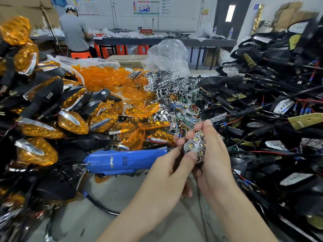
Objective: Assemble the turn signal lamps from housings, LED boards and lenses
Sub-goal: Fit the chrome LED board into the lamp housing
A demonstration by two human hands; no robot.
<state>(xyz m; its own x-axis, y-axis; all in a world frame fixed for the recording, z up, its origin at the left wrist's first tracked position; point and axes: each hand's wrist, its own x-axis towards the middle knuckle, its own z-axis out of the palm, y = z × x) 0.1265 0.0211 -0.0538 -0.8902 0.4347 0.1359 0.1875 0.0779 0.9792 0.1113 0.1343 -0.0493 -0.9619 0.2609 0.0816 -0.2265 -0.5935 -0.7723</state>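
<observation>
reflector [196, 145] | pinched between both hands | left [172, 169] | right [212, 154]

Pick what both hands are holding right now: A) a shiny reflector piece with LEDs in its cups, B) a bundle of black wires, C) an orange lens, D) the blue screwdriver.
A: the left hand and right hand both pinch the reflector piece, LEDs showing in its cups; the blue screwdriver lies to their left.
</observation>
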